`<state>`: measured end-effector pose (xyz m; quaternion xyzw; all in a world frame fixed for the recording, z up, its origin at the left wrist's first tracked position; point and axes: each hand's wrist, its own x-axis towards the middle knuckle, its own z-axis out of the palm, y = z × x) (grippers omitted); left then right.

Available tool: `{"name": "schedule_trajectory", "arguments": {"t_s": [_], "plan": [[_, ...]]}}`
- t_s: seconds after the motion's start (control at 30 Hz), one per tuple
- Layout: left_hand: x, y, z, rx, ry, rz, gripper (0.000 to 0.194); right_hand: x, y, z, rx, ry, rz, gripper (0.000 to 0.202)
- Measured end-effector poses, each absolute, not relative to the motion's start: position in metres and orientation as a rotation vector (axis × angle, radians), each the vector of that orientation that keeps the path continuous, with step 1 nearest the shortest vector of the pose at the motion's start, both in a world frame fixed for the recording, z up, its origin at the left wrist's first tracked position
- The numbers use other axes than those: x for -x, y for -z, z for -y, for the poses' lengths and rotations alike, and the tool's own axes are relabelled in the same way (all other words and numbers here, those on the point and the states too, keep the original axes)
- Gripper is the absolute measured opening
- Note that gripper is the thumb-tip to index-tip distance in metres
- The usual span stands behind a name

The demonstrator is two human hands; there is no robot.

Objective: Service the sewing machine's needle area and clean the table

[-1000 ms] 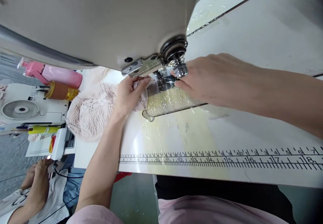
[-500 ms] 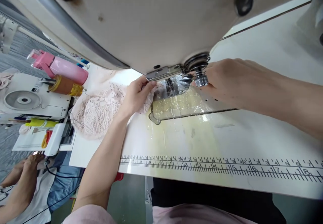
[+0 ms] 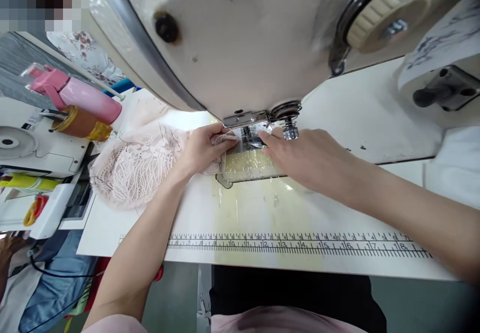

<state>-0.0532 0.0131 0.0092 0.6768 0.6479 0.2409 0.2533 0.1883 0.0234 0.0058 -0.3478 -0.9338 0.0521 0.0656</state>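
Left hand point(image 3: 200, 150) pinches lace cloth point(image 3: 140, 165) | cloth stretches left from machine foot point(image 3: 246, 137) | right hand point(image 3: 305, 158) beside foot, can't tell grip

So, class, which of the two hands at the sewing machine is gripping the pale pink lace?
The left hand: it pinches the edge of the pale pink lace, while the right hand is beside the presser foot, apart from the lace.

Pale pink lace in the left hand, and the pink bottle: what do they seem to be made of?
The lace looks like soft, matte fabric: openwork threads and sheer, wrinkled edges show. The pink bottle has a smooth, softly shiny body, perhaps painted metal or plastic; its lid looks like plastic, clear at the tip.
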Motion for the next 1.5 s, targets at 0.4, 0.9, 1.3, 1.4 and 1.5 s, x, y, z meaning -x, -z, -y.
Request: {"name": "schedule_trajectory", "arguments": {"t_s": [0.4,0.9,1.3,1.4,1.5], "plan": [[0.056,-0.011,-0.012,-1.83,-0.569,-1.728,0.028,-0.168,-0.011,-0.012,1.099,0.276,2.977,0.083],[0.058,-0.029,-0.002,-1.741,-0.771,-1.713,0.022,-0.185,-0.022,-0.019,1.275,0.127,3.003,0.047],[0.076,-0.083,0.071,-1.609,-0.886,-1.501,0.018,-0.203,-0.032,-0.028,1.367,0.283,2.845,0.038],[0.056,-0.075,0.108,-1.432,-1.039,-1.526,0.022,-0.205,-0.044,0.001,1.21,0.05,2.818,0.041],[0.029,-0.062,0.138,-1.208,-1.176,-1.379,0.03,-0.203,-0.059,0.047,1.018,-0.52,2.629,0.055]]}}
